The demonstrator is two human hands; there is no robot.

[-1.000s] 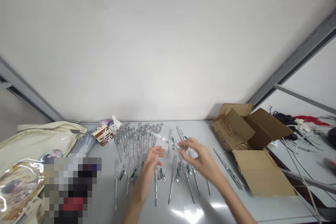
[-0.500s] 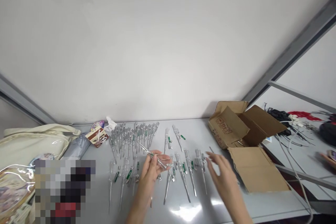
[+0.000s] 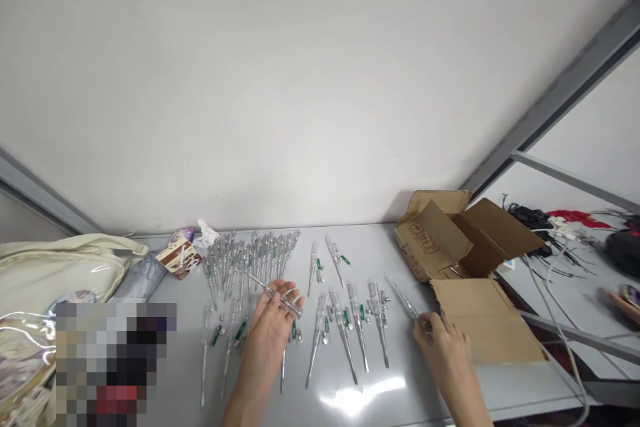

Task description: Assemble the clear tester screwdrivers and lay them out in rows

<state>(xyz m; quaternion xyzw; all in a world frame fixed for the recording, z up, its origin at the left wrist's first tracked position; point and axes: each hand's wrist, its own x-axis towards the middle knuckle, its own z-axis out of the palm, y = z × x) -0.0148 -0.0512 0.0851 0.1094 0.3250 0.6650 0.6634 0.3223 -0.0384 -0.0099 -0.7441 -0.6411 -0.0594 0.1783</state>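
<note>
My left hand [image 3: 273, 317] is closed around a clear-handled tester screwdriver [image 3: 289, 305], its thin metal blade pointing up and left. Over at the right, my right hand [image 3: 447, 350] has its fingers closed on the handle of another tester screwdriver [image 3: 406, 300], beside the cardboard flap. Between the hands lie several tester screwdrivers [image 3: 363, 330] with clear handles. Small green strips [image 3: 347, 317] and little metal parts [image 3: 325, 340] are beside them. A dense group of tester screwdrivers [image 3: 240, 263] lies at the back left. My fingers partly cover both held handles.
An open cardboard box [image 3: 425, 240] stands at the back right, one flap [image 3: 493, 320] spread over the grey table [image 3: 370, 253]. A cream bag [image 3: 100, 267] and a brown card [image 3: 179, 259] are at left. White cable [image 3: 563, 340] hangs at right, near another person's hand [image 3: 623, 307].
My right hand has moved right and down, closing on a tester screwdriver by the cardboard flap. The left hand still holds its screwdriver, having shifted slightly left.
</note>
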